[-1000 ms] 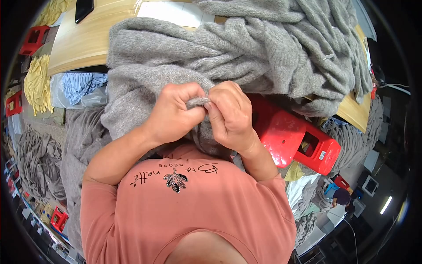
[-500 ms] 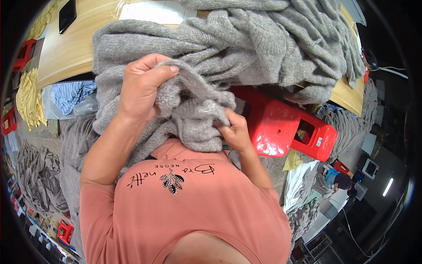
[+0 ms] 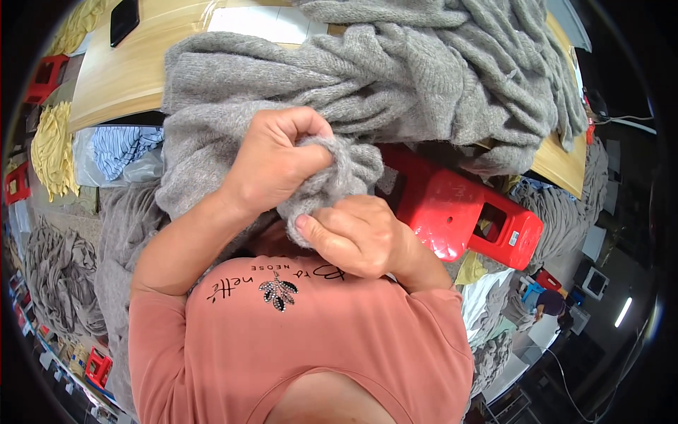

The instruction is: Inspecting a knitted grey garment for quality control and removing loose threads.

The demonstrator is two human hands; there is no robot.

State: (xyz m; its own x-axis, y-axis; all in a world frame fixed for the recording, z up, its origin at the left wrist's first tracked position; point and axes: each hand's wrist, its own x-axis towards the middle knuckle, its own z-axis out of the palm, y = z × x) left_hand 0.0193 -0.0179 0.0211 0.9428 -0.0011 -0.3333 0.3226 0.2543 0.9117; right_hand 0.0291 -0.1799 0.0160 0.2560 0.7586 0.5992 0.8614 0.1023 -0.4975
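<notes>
The left hand (image 3: 279, 162) is curled narrow, thumb and forefinger closed on the upper part of a bunched grey knit piece (image 3: 342, 166). The right hand (image 3: 357, 233) is folded nearly into a fist, its thumb pointing left and pressing on the lower edge of the same piece. The knit is gathered between the two hands, in front of the wearer's chest and near the close side of a large grey knit heap (image 3: 395, 85), which covers much of the wooden tabletop (image 3: 113, 85). Whether the held piece joins the heap cannot be told.

Across the front of the salmon-pink shirt (image 3: 318, 332) runs dark script lettering with a smaller line of capitals, beside a leaf-shaped motif (image 3: 277, 291) of light and dark stones. A small white label (image 3: 514, 238) is stuck on the red plastic stool (image 3: 441, 212) at the right; its print is too small to read. The stool's seat bears some faint markings.

Half a second ago the hands were farther apart, the left one lifting an edge of the knit and the right one out at its side. Now the right hand is lower and turned inward, and the knit between them is bunched more tightly.
</notes>
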